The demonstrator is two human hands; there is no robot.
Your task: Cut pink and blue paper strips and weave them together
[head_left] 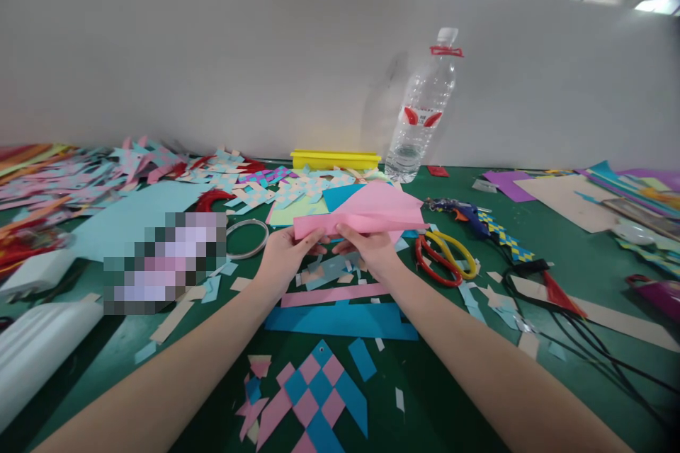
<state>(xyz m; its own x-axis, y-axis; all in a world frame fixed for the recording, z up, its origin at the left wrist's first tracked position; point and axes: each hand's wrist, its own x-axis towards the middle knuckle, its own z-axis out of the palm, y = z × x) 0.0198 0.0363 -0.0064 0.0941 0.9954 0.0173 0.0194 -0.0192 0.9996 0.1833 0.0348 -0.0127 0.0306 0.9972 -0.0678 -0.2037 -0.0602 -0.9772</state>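
A pink sheet of paper (372,208) is held up over the table, its near edge folded into a long strip. My left hand (291,249) pinches the folded edge near its left end. Close beside it, my right hand (369,246) grips the same edge, thumb on top. Under the hands lie a pink paper strip (334,294) and a wide blue paper strip (340,322). Nearer to me rests a woven pink-and-blue paper fish (320,388), with a small blue paper piece (362,359) at its right.
Red-and-yellow-handled scissors (446,258) lie right of my hands. A plastic bottle (419,113) leans on the grey partition (239,49). Paper scraps, a yellow holder (336,160), a metal ring (247,239) and black cables (579,333) surround the work area on the green table (435,396).
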